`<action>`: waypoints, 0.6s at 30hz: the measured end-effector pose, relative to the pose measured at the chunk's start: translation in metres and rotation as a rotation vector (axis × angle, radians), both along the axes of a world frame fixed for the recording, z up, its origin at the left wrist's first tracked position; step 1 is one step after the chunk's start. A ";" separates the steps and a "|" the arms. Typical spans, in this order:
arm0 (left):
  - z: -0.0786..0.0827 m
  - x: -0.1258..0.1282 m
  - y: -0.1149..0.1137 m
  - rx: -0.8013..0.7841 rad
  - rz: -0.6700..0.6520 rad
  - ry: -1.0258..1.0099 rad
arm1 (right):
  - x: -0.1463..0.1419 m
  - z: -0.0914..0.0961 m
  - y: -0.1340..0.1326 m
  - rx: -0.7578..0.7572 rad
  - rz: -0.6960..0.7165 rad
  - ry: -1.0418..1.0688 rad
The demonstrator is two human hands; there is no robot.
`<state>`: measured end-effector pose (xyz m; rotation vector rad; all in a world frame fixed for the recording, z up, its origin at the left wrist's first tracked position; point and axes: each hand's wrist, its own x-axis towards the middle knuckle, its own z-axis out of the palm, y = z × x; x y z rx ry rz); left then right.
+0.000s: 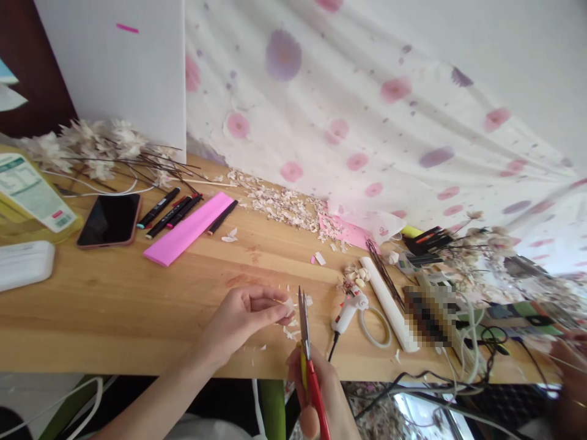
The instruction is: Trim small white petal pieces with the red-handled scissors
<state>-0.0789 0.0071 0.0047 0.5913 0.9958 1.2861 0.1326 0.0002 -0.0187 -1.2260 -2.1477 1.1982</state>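
While the left hand [247,315] pinches a small white petal scrap [288,304] above the wooden table's [137,305] near edge, the right hand [321,391] grips red-handled scissors [303,318], blades upright and almost closed beside the scrap; a white case [22,264] at far left lies shut, contents hidden.

Red-yellow scissors [308,354]; pink paper strip [189,228]; white cloth [367,122], pink-purple blotches; black phone [110,220].

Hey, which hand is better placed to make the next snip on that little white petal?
Right, probably: the right hand holds the scissors, their tips beside the petal pinched in the left hand.
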 end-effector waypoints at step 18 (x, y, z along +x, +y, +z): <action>0.005 0.036 -0.013 -0.006 0.124 -0.075 | -0.005 -0.016 -0.010 0.120 -0.029 0.070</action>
